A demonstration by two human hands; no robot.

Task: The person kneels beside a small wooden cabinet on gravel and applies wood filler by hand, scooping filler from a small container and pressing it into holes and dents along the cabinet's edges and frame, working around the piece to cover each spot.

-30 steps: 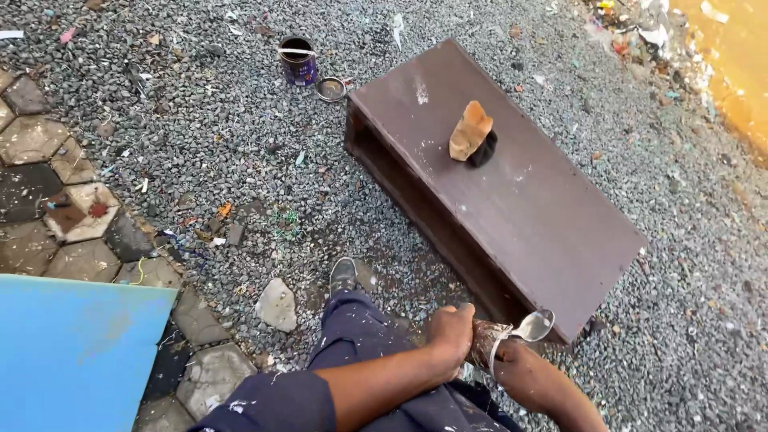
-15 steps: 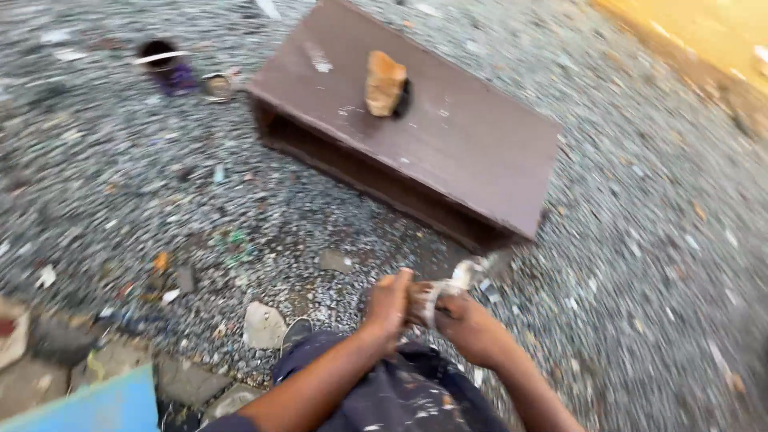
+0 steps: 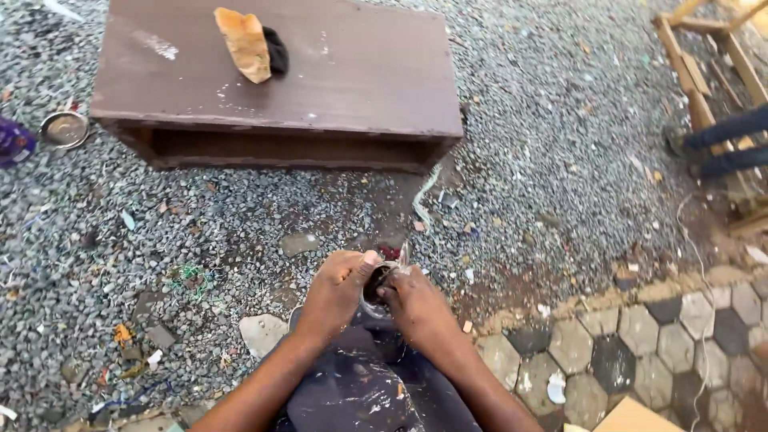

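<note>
Both hands met over a small metal tin held low above the gravel before the person's knees, the left hand gripping its side, the right hand closed on its rim, with the brown wooden box beyond.

Dark brown wooden box, tan sponge, grey gravel, grey-and-black hexagonal paving.
</note>
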